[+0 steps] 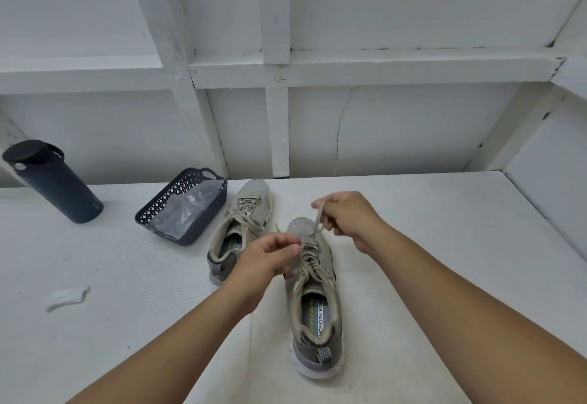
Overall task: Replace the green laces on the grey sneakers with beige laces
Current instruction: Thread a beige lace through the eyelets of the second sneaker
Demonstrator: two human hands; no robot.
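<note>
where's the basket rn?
Head view, left of centre: the dark basket sits on the white table, between the dark bottle and the far sneaker.

Near sneaker (313, 295) lacing partly behind blurred left hand (270, 259); lace end hidden inside right hand (346, 216).

Both bare forearms reach forward from the near edge of the tabletop (444, 213), converging toward its middle. Left hand (270, 257): fingers curled, thumb and fingertips pinched together on a beige lace (309, 254), back of hand up. Right hand (346, 216): farther toward the far edge and higher, wrist bent, fingers curled, pinching a strand of the same lace drawn taut upward.
</note>
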